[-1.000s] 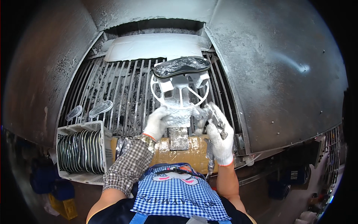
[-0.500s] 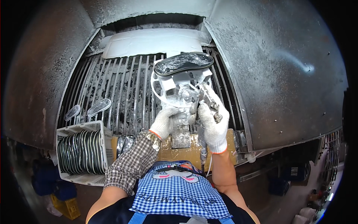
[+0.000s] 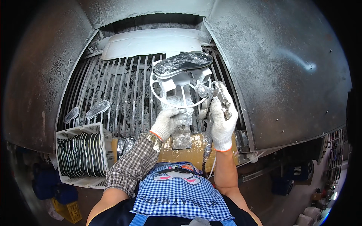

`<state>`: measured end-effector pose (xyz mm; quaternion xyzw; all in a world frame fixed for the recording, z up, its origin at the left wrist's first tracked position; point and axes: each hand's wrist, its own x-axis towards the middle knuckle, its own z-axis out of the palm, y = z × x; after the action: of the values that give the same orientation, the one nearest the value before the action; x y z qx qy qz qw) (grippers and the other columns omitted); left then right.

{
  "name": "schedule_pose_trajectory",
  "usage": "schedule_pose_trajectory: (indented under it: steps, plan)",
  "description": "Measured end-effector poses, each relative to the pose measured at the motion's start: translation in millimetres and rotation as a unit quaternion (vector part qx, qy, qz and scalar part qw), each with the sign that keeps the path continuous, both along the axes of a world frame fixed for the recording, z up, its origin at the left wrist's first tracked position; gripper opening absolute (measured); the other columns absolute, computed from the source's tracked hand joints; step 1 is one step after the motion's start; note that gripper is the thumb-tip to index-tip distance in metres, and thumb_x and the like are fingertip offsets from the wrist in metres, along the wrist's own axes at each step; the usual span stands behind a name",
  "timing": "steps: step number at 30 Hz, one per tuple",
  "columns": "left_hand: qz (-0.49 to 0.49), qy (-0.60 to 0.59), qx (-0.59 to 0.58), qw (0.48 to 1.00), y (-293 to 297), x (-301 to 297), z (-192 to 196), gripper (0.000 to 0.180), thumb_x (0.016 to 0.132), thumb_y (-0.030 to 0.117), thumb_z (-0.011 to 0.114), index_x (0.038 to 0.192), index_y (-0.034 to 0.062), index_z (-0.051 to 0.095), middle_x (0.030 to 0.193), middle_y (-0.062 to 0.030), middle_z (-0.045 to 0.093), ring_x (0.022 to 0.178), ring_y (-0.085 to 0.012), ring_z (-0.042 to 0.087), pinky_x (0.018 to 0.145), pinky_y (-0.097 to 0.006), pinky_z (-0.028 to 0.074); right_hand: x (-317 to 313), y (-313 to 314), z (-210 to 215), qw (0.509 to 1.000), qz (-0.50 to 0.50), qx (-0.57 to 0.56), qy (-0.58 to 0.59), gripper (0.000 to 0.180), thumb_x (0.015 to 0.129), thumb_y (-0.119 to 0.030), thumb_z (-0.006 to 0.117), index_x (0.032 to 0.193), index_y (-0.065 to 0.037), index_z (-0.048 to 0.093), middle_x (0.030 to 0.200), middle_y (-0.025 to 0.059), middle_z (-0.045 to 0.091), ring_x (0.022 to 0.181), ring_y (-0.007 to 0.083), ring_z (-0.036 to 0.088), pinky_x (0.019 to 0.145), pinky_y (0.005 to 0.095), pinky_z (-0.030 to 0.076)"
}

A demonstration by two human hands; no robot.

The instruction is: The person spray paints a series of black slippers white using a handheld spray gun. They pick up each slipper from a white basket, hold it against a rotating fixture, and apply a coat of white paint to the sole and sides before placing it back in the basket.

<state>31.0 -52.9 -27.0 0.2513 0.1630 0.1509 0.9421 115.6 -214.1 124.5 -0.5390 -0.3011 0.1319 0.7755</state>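
Note:
A shoe sole (image 3: 183, 64), black and covered with clear film, lies across the top of a white-crusted turntable stand (image 3: 183, 80) with a spoked ring. The sole's near edge looks pale. My left hand (image 3: 167, 122), in a white knit glove, is closed around the stand below the ring. To the right of the stand, my right hand (image 3: 223, 126), gloved likewise, grips a spray gun (image 3: 204, 90). The gun's head points left near the ring's right side, and a hose hangs down from it. The fingers on the trigger are partly hidden.
A white plastic basket (image 3: 107, 150) filled with upright soles stands at the left. Two clear sole-shaped pieces (image 3: 98, 109) lie on the metal slats (image 3: 124, 94). Metal booth walls (image 3: 283, 75) rise on both sides, and a white sheet (image 3: 151, 43) lies at the back.
My right hand and the spray gun have moved right, away from the stand's middle, uncovering more of the ring. The sole's near edge looks paler. My left hand keeps its grip.

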Motion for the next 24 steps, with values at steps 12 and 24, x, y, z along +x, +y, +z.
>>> schedule_pose_trajectory:
  steps: [12,24]
  plan:
    - [0.032,-0.005,-0.02,0.999,-3.5,-0.5,6.9,0.042,0.101,0.003,0.056,0.14,-0.0124,0.054,0.137,-0.0276,0.066,0.122,-0.0375,0.07,0.102,-0.05,0.061,-1.4,-11.4,-6.6,1.0,0.019,-0.01,-0.007,0.053,0.107,-0.007,0.062,0.156,0.008,0.047,0.108,0.0071,0.072,0.085,0.0074,0.066,0.077,0.024,0.056]
    - [0.01,0.002,0.006,1.0,17.3,-8.4,-7.6,0.052,0.103,0.008,0.052,0.152,-0.0097,0.044,0.146,-0.0278,0.059,0.13,-0.0403,0.063,0.113,-0.057,0.054,12.8,-10.4,0.5,0.997,-0.018,0.035,0.062,0.054,0.11,-0.011,0.062,0.158,0.005,0.044,0.093,0.0042,0.067,0.074,0.0074,0.061,0.065,0.0244,0.054]
